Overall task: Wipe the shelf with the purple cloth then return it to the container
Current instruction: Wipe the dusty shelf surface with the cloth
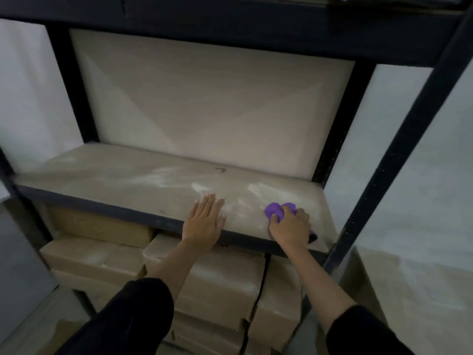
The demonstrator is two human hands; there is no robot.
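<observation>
A beige shelf board (122, 175) with pale dusty smears spans a dark metal rack. My right hand (290, 228) presses a bunched purple cloth (275, 210) onto the board near its front right corner, fingers closed over the cloth. My left hand (204, 221) lies flat on the board near the front edge, palm down, fingers spread, holding nothing. No container is in view.
Dark rack posts stand at the right (399, 162) and back left (69, 80), with a dark beam (204, 26) overhead. Several brown cardboard boxes (217, 278) are stacked below the shelf. White walls lie behind and to both sides.
</observation>
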